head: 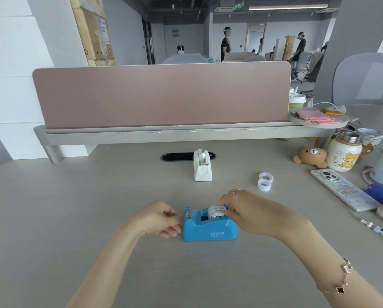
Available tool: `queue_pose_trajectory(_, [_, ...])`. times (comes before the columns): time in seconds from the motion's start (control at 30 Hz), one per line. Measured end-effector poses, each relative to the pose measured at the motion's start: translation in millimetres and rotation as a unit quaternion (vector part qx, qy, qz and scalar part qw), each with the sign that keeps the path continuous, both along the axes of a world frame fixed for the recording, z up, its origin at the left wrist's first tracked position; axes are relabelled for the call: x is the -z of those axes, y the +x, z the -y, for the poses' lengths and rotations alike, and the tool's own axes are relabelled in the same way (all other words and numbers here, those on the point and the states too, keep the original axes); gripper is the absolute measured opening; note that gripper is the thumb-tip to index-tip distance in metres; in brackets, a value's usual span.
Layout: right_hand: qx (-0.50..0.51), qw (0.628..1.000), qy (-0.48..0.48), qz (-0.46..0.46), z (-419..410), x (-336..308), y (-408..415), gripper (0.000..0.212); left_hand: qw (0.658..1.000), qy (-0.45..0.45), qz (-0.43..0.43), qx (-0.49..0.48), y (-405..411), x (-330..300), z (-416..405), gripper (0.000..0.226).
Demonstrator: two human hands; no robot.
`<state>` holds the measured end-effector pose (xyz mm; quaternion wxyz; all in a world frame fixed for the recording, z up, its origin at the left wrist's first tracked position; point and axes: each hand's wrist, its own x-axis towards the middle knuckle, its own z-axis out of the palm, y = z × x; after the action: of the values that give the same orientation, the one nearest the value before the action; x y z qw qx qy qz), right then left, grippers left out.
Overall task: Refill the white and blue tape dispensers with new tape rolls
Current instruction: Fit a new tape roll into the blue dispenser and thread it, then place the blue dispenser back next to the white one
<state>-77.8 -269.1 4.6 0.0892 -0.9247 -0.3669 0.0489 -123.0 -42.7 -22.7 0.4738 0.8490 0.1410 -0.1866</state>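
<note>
While the blue tape dispenser (pixel 209 225) sits at the near desk edge, long axis left-right, cutter leftward, we note our right hand (pixel 250 215) gripping the tape roll (pixel 216 211) in its cradle. Our left hand (pixel 158 218), nearer the cutter, pinches toward it; whether it holds tape, we cannot tell. The white dispenser (pixel 202 166) stands beyond.

An open-plan office: a pink divider screen (pixel 161 94) backs the bench (pixel 75 207), with swivel chairs (pixel 301 63) and standing people (pixel 226 46) at upper right.
</note>
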Motion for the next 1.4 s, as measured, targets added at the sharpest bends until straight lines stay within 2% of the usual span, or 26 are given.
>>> queue_pose_trajectory(0.13, [0.005, 1.000, 0.002, 0.004, 0.0, 2.1, -1.0, 0.019, 0.998, 0.058, -0.005, 0.013, -6.1, 6.2, 1.6, 0.028])
queue_pose_trajectory(0.2, [0.007, 1.000, 0.011, 0.004, 0.7, 3.5, -1.9, 0.019, 0.992, 0.119, -0.005, 0.032, -9.9, 10.9, 3.0, 0.037])
queue_pose_trajectory(0.33, [0.013, 1.000, 0.018, 0.009, 0.2, 3.5, -3.3, 0.020, 0.972, 0.224, 0.066, 0.023, -15.9, 14.8, 5.0, 0.037])
queue_pose_trajectory(0.5, [0.022, 0.999, 0.024, 0.003, -0.8, 3.2, -6.1, 0.021, 0.960, 0.186, 0.200, -0.055, -23.1, 20.2, 9.6, 0.021])
queue_pose_trajectory(0.63, [0.029, 0.999, 0.028, 0.000, -0.9, 1.6, -9.5, 0.020, 0.949, 0.161, 0.272, 0.016, -36.7, 19.6, 23.7, 0.032])
queue_pose_trajectory(0.8, [0.028, 0.999, 0.039, -0.003, -0.6, 4.1, -10.9, 0.018, 0.950, 0.203, 0.223, 0.077, -47.5, 24.6, 39.8, 0.045])
queue_pose_trajectory(0.87, [0.029, 0.998, 0.047, -0.003, 0.1, 6.8, -9.2, 0.021, 0.949, 0.244, 0.173, 0.103, -50.4, 27.7, 43.3, 0.052])
queue_pose_trajectory(0.97, [0.032, 0.998, 0.058, -0.001, 0.4, 11.1, -8.5, 0.023, 0.926, 0.329, 0.091, 0.160, -55.4, 30.5, 35.4, 0.058])
queue_pose_trajectory(1.07, [0.039, 0.996, 0.082, 0.000, 2.8, 15.1, -12.6, 0.023, 0.943, 0.290, 0.096, 0.131, -53.8, 22.3, 23.4, 0.058])
queue_pose_trajectory(1.1, [0.040, 0.995, 0.093, -0.017, 5.0, 15.9, -14.9, 0.030, 0.949, 0.270, 0.110, 0.117, -50.7, 17.4, 19.8, 0.069])
queue_pose_trajectory(1.17, [0.043, 0.992, 0.098, -0.064, 9.2, 16.8, -19.6, 0.061, 0.958, 0.223, 0.144, 0.107, -41.1, 9.7, 13.9, 0.090])
queue_pose_trajectory(1.23, [0.054, 0.990, 0.103, -0.074, 10.5, 20.9, -21.4, 0.078, 0.963, 0.173, 0.181, 0.099, -31.5, 6.6, 11.3, 0.094])
queue_pose_trajectory(1.33, [0.118, 0.982, 0.135, -0.058, 12.4, 27.6, -12.5, 0.073, 0.964, 0.129, 0.217, 0.088, -21.2, 11.1, 10.3, 0.060])
queue_pose_trajectory(1.4, [0.161, 0.972, 0.139, -0.099, 15.9, 25.9, -3.2, 0.060, 0.963, 0.133, 0.216, 0.094, -21.3, 11.6, 10.3, 0.046])
